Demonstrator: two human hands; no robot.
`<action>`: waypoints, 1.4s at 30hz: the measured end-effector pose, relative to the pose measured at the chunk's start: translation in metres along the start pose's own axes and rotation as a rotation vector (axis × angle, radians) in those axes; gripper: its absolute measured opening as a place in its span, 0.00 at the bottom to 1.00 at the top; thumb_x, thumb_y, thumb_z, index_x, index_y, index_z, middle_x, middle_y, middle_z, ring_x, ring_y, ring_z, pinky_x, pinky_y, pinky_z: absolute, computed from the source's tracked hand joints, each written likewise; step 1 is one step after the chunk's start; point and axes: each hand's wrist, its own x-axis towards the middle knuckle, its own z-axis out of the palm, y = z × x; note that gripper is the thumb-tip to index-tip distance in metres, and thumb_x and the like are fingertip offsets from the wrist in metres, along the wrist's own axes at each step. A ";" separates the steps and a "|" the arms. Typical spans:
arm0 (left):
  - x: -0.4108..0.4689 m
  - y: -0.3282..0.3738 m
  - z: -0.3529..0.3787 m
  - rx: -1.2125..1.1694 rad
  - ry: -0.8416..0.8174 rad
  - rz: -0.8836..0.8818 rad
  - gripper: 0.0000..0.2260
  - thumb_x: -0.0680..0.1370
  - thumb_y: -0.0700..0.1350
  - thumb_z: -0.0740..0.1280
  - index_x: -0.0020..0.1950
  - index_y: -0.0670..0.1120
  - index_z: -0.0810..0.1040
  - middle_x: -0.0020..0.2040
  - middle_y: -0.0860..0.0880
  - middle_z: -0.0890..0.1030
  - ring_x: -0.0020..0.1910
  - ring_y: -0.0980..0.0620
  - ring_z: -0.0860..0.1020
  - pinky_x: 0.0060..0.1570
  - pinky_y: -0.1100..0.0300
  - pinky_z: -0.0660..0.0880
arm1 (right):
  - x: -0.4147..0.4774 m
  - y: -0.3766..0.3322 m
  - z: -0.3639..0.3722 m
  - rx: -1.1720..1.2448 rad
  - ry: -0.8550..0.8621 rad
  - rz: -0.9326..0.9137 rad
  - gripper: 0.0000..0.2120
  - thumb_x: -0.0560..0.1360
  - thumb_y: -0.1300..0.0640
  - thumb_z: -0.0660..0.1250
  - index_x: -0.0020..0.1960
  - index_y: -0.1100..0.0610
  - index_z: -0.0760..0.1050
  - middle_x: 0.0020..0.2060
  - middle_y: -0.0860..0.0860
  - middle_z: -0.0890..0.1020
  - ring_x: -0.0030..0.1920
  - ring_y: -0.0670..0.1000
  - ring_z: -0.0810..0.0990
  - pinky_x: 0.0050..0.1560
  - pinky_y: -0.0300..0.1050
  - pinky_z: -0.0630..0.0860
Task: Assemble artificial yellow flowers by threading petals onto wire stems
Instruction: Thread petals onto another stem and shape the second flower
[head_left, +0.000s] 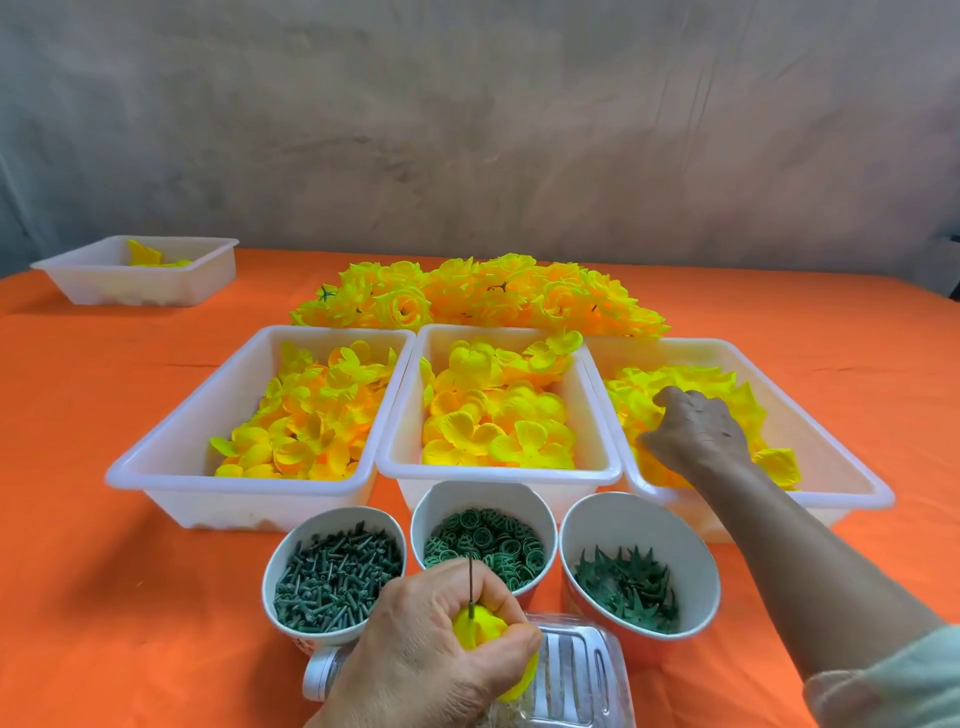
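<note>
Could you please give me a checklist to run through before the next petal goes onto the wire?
1. Left hand grips the yellow bud: ok.
2. Wire stem stands bare above the bud: ok.
3. Right hand is on the petals in the right tray: ok.
4. One single petal pinched: cannot tell.
5. Petal brought to the wire tip: not ok, the hands are apart.

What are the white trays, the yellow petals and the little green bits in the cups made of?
White trays: likely plastic, translucent, smooth with moulded rolled rims. Yellow petals: seemingly thin fabric, matte, veined and softly creased. Green bits: apparently moulded plastic, dull; identical pegs, rings and spiky stars. Cups: possibly paper; hard to tell.
</note>
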 end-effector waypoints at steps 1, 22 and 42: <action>0.000 0.000 0.000 -0.006 -0.002 0.004 0.10 0.59 0.62 0.68 0.35 0.60 0.81 0.37 0.61 0.82 0.47 0.62 0.80 0.44 0.73 0.74 | 0.001 0.001 0.002 0.021 0.011 0.006 0.21 0.74 0.60 0.64 0.66 0.53 0.73 0.63 0.55 0.76 0.65 0.59 0.71 0.59 0.49 0.71; -0.001 -0.001 0.002 -0.036 0.010 -0.047 0.11 0.59 0.63 0.69 0.36 0.59 0.81 0.36 0.62 0.81 0.33 0.63 0.77 0.34 0.70 0.74 | -0.011 0.012 -0.032 0.916 0.415 0.337 0.10 0.74 0.50 0.68 0.47 0.58 0.77 0.48 0.63 0.83 0.46 0.62 0.82 0.50 0.53 0.78; -0.007 0.003 0.003 -0.029 0.001 -0.089 0.12 0.61 0.63 0.68 0.38 0.60 0.81 0.33 0.58 0.81 0.33 0.62 0.76 0.39 0.60 0.77 | -0.185 -0.067 -0.053 1.443 -0.266 -0.350 0.03 0.71 0.59 0.73 0.42 0.53 0.85 0.34 0.50 0.84 0.35 0.45 0.80 0.38 0.34 0.77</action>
